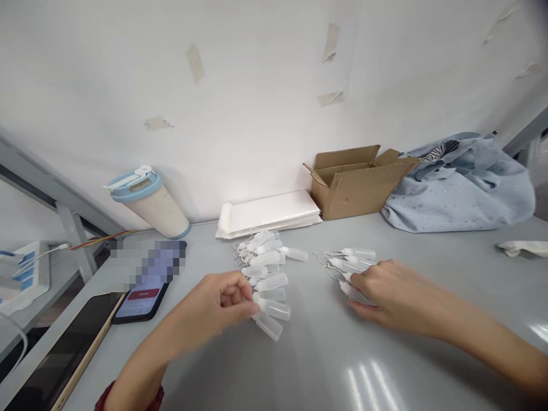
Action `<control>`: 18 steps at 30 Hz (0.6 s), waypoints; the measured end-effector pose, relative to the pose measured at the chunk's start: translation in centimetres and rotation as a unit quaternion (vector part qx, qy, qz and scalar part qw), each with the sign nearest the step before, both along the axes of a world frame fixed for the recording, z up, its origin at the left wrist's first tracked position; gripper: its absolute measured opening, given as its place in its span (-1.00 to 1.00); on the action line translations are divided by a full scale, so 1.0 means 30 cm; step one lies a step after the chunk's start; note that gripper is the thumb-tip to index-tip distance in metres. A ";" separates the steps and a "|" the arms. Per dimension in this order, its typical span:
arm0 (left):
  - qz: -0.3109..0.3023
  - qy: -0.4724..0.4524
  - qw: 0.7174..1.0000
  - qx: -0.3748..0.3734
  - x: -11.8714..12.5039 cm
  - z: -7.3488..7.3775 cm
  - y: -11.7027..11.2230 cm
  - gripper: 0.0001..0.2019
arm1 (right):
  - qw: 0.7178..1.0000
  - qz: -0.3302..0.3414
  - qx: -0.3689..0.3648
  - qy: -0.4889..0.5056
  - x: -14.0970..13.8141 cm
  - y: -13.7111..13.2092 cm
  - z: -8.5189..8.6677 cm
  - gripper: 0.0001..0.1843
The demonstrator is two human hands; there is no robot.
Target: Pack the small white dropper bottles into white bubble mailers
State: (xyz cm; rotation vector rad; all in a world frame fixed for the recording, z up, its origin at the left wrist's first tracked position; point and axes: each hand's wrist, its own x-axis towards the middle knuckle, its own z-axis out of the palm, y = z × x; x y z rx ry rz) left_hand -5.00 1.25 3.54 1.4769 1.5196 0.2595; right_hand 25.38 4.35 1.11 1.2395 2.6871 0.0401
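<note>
Left hand (210,302): thumb and finger nearly together at bottle pile (266,260); cannot tell if gripping.
Right hand (387,294): thumb and finger apart, 1 bottle (351,291) between; clamping unclear.
Other bottles (358,253): just beyond right fingers.
White stack (270,212): past pile from left fingers.
Box (355,191): farther beyond right fingers.

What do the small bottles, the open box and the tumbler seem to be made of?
Small bottles: probably plastic, with a frosted finish; they look milky and translucent.
Open box: most likely cardboard, matte brown, going by its folded, creased flaps.
Tumbler: the light-blue lid looks like plastic, evenly coloured; the pale matte body could be plastic or coated metal.
</note>
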 end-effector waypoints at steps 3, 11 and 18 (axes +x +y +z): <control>-0.051 0.005 0.998 -0.026 0.035 -0.005 -0.034 -0.79 | 1.000 -0.003 -0.019 -0.004 -0.010 -0.002 -0.004 -0.76; -0.095 0.125 0.986 0.050 0.070 -0.068 -0.059 -0.65 | 0.998 0.010 -0.055 0.009 -0.018 -0.005 -0.002 -0.82; -0.072 0.151 0.984 0.068 0.071 -0.078 -0.051 -0.75 | 0.996 0.040 0.002 0.083 -0.024 0.002 -0.025 -0.86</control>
